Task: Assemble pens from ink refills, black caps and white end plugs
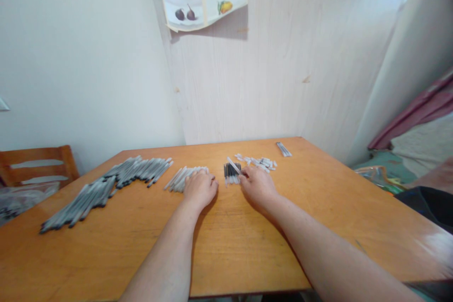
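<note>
My left hand (201, 188) lies at the right end of a pile of thin translucent tubes (179, 178), which look like pen barrels. Its fingers curl down over the pile; whether they grip a tube is hidden. Between a thumb and fingers, my right hand (259, 187) pinches one whitish translucent tube (233, 166), tilted up to the left. Below that tube is a row of short dark sticks with pale ends (231, 177), perhaps pen refills or tips. Small white cap-like pieces (264, 163) are scattered just beyond my right hand.
Many grey pen-like sticks with black ends (141, 171) spread over the left of the wooden table (230, 245). A small bundle of sticks (283, 149) lies at the back right. A chair (35, 163) stands left; part of another person (433, 177) shows at the right edge.
</note>
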{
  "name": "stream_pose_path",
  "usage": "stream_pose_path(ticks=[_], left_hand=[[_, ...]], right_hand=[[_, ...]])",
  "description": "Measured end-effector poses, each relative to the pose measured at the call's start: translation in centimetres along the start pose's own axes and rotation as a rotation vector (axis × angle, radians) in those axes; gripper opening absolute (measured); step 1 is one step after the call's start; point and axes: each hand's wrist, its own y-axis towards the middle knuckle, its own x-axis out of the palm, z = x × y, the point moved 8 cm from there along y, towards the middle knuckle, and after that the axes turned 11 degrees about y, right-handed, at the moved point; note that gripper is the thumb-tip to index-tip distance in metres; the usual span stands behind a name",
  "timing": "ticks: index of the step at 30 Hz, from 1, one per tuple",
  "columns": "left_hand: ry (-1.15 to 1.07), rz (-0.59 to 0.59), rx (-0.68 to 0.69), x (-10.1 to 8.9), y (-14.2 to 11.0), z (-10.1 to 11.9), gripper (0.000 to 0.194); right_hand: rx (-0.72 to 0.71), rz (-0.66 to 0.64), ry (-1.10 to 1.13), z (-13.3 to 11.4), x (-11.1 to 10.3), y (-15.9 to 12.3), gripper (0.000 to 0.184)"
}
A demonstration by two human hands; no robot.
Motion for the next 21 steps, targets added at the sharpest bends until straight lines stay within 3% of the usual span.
stream_pose_path(ticks=[5,7,9,13,21], left_hand=[[-0.631,0.071,0.019,-0.3,0.7,1.0,0.032],[-0.935,0.005,0.036,0.2,0.7,2.1,0.034],[-1.104,-0.06,0.046,0.6,0.5,3.1,0.036],[-1.245,-0.11,-0.044,0.7,0.0,3.6,0.034],[-1.432,0.026,-0.18,-1.0,0.0,1.2,0.039]], right_hand=[[-0.047,-0.1,0.28,-0.9,1.2,-0.1,0.025],[-0.085,-0.132,0.417,-1.6,1.8,-0.3,0.024],[-0.112,-0.154,0.527,-2.2,2.2,-0.5,0.023],[-0.155,-0.196,0.645,-3.2,2.5,-0.9,0.019],[-0.175,-0.263,0.706,-4.5,2.3,-1.5,0.019]])
